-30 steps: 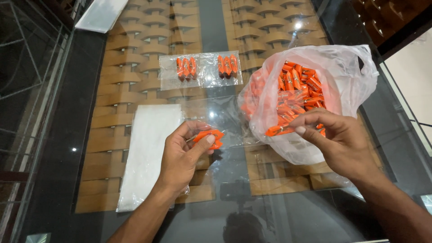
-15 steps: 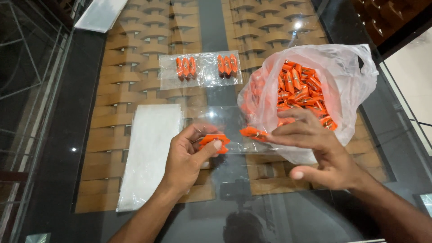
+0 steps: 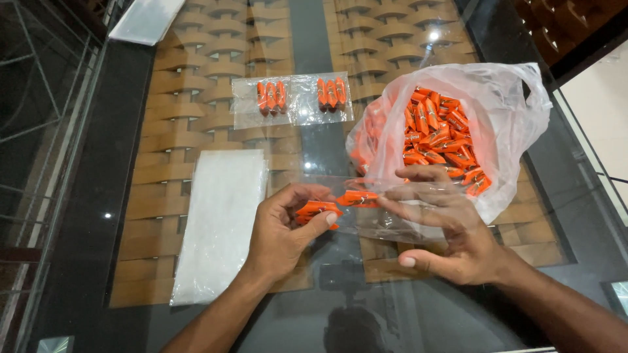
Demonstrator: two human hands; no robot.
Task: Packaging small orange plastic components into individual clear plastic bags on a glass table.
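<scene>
My left hand [image 3: 282,229] grips the closed end of a small clear plastic pouch [image 3: 386,216], pinching orange wrapped candies [image 3: 316,209] inside it. My right hand [image 3: 445,229] holds another orange wrapped candy [image 3: 358,196] between its fingertips, inside the pouch's open mouth. Just behind my right hand stands a large clear plastic bag [image 3: 504,111], open and full of several loose orange candies [image 3: 437,131].
Two filled clear pouches [image 3: 294,98], each with three orange candies, lie at the back of the glass tabletop [image 3: 307,39]. A stack of empty clear pouches [image 3: 219,222] lies left of my left hand. Woven slats show under the glass.
My right hand left the big bag with an orange candy and moved left, pushing it into the pouch held by my left hand. My left hand stayed in place.
</scene>
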